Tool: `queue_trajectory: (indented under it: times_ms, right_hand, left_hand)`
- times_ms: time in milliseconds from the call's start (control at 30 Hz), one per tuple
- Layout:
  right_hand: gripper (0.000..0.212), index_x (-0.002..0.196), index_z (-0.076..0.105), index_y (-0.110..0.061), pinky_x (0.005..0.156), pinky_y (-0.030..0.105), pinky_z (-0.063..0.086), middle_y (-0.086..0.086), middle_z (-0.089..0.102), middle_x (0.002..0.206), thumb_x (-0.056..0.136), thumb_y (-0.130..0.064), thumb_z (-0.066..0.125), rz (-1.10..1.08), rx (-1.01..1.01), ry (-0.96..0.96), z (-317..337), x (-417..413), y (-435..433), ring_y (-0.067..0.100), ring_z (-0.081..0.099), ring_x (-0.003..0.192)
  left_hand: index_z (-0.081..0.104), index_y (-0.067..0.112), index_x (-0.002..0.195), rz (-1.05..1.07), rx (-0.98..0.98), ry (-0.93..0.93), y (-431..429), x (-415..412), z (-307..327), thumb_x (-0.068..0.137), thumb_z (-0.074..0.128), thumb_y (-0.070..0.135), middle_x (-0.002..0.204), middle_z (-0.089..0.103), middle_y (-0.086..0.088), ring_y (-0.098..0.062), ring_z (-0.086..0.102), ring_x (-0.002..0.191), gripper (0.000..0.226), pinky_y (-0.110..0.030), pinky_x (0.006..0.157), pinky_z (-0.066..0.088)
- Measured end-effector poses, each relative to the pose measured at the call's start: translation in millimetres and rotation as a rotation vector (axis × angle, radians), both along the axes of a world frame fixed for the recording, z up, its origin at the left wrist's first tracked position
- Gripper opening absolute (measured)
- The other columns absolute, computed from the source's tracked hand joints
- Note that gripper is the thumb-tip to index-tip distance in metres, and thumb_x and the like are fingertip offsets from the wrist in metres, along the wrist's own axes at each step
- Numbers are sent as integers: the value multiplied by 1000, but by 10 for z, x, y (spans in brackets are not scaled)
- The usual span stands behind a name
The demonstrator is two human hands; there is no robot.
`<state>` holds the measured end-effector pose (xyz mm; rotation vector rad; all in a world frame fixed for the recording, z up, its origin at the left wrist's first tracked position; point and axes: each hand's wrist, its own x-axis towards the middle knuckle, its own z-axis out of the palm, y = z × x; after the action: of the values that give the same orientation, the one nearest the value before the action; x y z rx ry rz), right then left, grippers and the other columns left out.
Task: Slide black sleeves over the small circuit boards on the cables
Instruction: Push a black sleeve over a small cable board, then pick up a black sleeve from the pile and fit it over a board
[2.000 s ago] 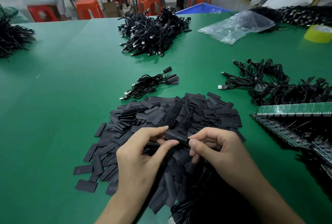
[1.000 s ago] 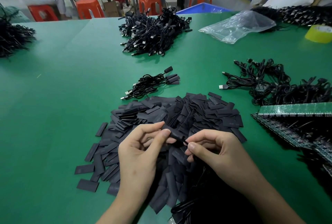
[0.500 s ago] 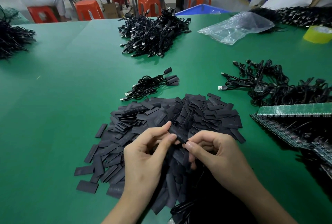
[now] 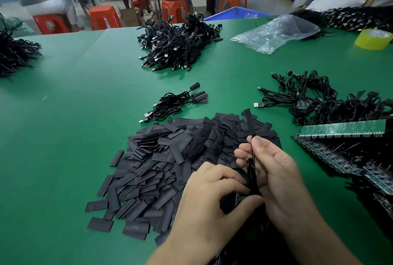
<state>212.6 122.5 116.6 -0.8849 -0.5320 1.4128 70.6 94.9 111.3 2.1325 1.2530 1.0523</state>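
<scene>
A heap of flat black sleeves (image 4: 174, 158) covers the green table in front of me. My right hand (image 4: 274, 171) pinches one black sleeve (image 4: 252, 158) upright between thumb and fingers. My left hand (image 4: 208, 198) sits just below and left of it, fingers curled, gripping a small circuit board (image 4: 238, 197) at the sleeve's lower end. The board is mostly hidden by my fingers. The cable attached to it runs down out of sight between my wrists.
A few sleeved cables (image 4: 176, 103) lie beyond the heap, with a large cable pile (image 4: 178, 45) farther back. Loose cables (image 4: 319, 99) and green circuit board panels (image 4: 340, 130) lie at right. A plastic bag (image 4: 274, 33) and yellow tape roll (image 4: 372, 39) sit at back right.
My right hand has turned the sleeve upright and lifted it. My left hand has dropped lower, onto the circuit board at the sleeve's lower end.
</scene>
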Motion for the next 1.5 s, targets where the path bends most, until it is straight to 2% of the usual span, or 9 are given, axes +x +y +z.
queue_trajectory:
  times_ms: [100,167,267,433,667,867,1000,1300,1500]
  right_hand:
    - [29,105,65,-5,66,21,60,13,79,94,83,-24,64,-35,49,33,-4,67,30,19,78,85]
    - [38,114,63,-2,76,25,61,17,77,106,86,-27,63,-52,69,-6,4,136,49,25,77,99]
    - [43,121,62,-2,86,29,59,17,76,112,89,-32,63,-89,80,-92,-7,212,63,30,74,107]
    - [43,118,65,-5,87,30,60,16,76,110,89,-36,62,-75,87,-172,-30,195,63,30,74,106]
    - [43,115,67,-4,84,29,61,19,76,106,89,-38,61,-60,78,-177,-50,212,85,33,75,103]
    - [37,109,71,-7,81,29,61,18,77,102,93,-38,59,-62,71,-243,-78,242,112,30,76,98]
    - [24,100,73,-8,77,27,60,12,76,91,104,-21,54,-75,86,-417,-117,245,114,23,73,86]
    - [25,84,73,-25,66,17,49,-1,70,75,102,-29,56,-19,206,-765,-172,181,76,7,62,71]
    - [29,80,70,-29,62,52,47,-2,65,70,100,-39,52,-16,221,-880,-213,71,44,37,55,68]
  left_hand:
    - [71,28,75,12,-172,-181,23,-29,86,88,66,39,85,71,21,1,66,85,18,-21,79,51]
    - [67,27,77,13,-241,-163,152,-142,195,96,63,37,76,68,17,6,62,73,22,-16,68,46]
    - [67,21,81,117,-111,47,572,-462,375,102,61,31,71,68,12,1,64,67,24,-20,66,47]
    - [76,18,100,447,118,515,1439,-905,510,101,61,34,85,76,-14,-39,70,83,22,-42,70,52]
    - [82,20,106,370,219,672,2000,-907,240,98,68,32,97,72,-8,-37,67,90,20,-40,71,51]
    - [79,24,103,396,210,467,1961,-932,83,95,72,37,94,64,1,-24,64,82,17,-34,67,48]
    - [77,27,102,370,195,327,1708,-1049,33,98,67,37,89,58,8,-14,56,77,14,-30,70,40]
    - [75,14,117,461,-111,178,984,-1737,-239,107,47,28,120,68,-3,-20,57,117,33,-32,100,39]
    - [72,25,114,613,-162,-188,861,-1354,-337,111,41,36,120,67,6,-13,57,119,33,-35,101,41]
